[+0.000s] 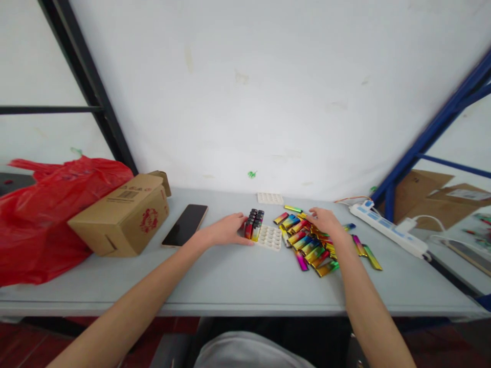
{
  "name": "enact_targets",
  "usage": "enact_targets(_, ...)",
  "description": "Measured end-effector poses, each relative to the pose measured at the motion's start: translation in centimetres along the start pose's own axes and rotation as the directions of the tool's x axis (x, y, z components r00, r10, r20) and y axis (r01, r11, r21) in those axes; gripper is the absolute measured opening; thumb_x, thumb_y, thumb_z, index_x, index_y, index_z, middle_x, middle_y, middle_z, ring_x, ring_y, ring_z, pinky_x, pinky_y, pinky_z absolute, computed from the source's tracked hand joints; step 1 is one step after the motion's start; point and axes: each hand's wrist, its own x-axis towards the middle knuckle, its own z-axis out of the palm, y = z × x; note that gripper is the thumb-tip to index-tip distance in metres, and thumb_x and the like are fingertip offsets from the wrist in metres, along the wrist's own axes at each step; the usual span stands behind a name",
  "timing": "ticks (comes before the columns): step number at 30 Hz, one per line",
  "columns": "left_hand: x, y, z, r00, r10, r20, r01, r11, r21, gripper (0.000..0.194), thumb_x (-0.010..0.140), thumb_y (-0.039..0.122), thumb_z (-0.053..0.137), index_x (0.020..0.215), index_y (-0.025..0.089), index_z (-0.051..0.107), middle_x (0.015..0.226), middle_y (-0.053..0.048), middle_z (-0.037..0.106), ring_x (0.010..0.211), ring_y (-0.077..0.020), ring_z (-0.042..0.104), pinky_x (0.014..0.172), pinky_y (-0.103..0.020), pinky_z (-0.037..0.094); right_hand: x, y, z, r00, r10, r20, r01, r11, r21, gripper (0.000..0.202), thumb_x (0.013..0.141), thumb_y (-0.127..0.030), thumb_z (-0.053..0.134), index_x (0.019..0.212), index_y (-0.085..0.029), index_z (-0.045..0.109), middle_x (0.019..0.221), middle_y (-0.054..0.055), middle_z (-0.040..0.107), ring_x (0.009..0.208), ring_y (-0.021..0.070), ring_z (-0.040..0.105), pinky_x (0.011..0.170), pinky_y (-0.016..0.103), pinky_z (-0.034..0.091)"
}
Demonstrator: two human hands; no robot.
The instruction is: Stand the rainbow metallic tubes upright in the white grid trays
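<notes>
My left hand (229, 229) curls round the left end of a white tray with round pockets (270, 238), thumb along its near edge. Two rows of what look like black-topped lighters (253, 224) stand upright in the tray's left part, against these fingers. Further right, a loose pile of shiny, multicoloured lighters (307, 244) lies on the table. Over the far side of that pile is my right hand (324, 221), its fingertips bent down and pinched at one lighter, which they partly cover.
A second white tray (270, 198) lies by the wall. To the left are a phone (185, 225), a cardboard box (123, 214) and a red plastic bag (49, 204). A white power strip (389, 230) runs along the right, beside a blue frame post (429, 133).
</notes>
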Motion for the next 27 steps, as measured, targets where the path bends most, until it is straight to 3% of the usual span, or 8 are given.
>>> enact_targets(3, -0.08, 0.19, -0.17, 1.0, -0.008, 0.008, 0.008, 1.0, -0.002, 0.068, 0.077, 0.074, 0.073, 0.112, 0.015, 0.065, 0.111, -0.013, 0.068, 0.1, -0.0313, 0.066, 0.092, -0.038, 0.052, 0.26, 0.4, 0.01, 0.998, -0.036, 0.055, 0.036, 0.999, -0.004, 0.032, 0.096, -0.027, 0.068, 0.125, -0.014, 0.077, 0.114, 0.015, 0.081, 0.106, 0.029, 0.076, 0.092, 0.034, 0.054)
enact_targets(7, -0.11, 0.31, -0.28, 1.0, -0.013, 0.01, 0.013, 1.0, -0.009, 0.069, 0.077, 0.073, 0.074, 0.114, 0.015, 0.065, 0.113, -0.013, 0.068, 0.102, -0.0308, 0.066, 0.094, -0.038, 0.052, 0.51, 0.43, -0.39, 0.996, -0.088, 0.017, 0.088, 0.996, 0.029, 0.021, 0.094, -0.026, 0.07, 0.108, -0.017, 0.083, 0.11, 0.014, 0.082, 0.103, 0.0276, 0.077, 0.09, 0.032, 0.054)
enact_targets(14, -0.01, 0.18, -0.18, 1.0, 0.0, -0.012, -0.001, 1.0, -0.023, 0.065, 0.075, 0.073, 0.075, 0.108, 0.017, 0.067, 0.107, -0.011, 0.068, 0.097, -0.0302, 0.066, 0.088, -0.038, 0.053, 0.47, 0.75, -0.41, 0.996, -0.079, 0.03, 0.078, 0.996, 0.05, 0.016, 0.094, -0.028, 0.071, 0.103, -0.018, 0.081, 0.106, 0.012, 0.082, 0.099, 0.0251, 0.077, 0.086, 0.03, 0.055)
enact_targets(20, 0.02, 0.06, -0.14, 1.0, 0.0, -0.019, 0.0, 1.0, -0.018, 0.064, 0.075, 0.075, 0.073, 0.104, 0.018, 0.066, 0.104, -0.01, 0.067, 0.094, -0.0289, 0.065, 0.086, -0.037, 0.052, 0.58, 0.94, -0.32, 0.999, -0.001, 0.052, -0.005, 0.995, 0.101, 0.029, 0.092, -0.029, 0.075, 0.119, -0.017, 0.077, 0.104, 0.011, 0.083, 0.096, 0.0228, 0.078, 0.083, 0.027, 0.055)
enact_targets(24, -0.01, 0.11, -0.16, 1.0, -0.007, -0.018, 0.006, 0.999, -0.036, 0.064, 0.075, 0.074, 0.074, 0.104, 0.018, 0.066, 0.104, -0.01, 0.067, 0.095, -0.0289, 0.065, 0.086, -0.037, 0.052, 0.67, 0.86, -0.56, 0.997, 0.001, 0.079, -0.006, 0.998, 0.061, 0.022, 0.091, -0.026, 0.074, 0.111, -0.018, 0.08, 0.103, 0.011, 0.083, 0.095, 0.0229, 0.078, 0.083, 0.027, 0.055)
enact_targets(27, -0.05, 0.13, -0.19, 1.0, -0.012, -0.01, 0.012, 0.999, -0.04, 0.065, 0.075, 0.074, 0.073, 0.105, 0.017, 0.065, 0.105, -0.011, 0.067, 0.096, -0.0298, 0.065, 0.087, -0.038, 0.052, 0.56, 0.88, -0.61, 0.998, -0.053, 0.036, 0.051, 0.998, 0.038, 0.018, 0.092, -0.026, 0.073, 0.105, -0.018, 0.081, 0.106, 0.011, 0.082, 0.101, 0.0241, 0.077, 0.087, 0.029, 0.054)
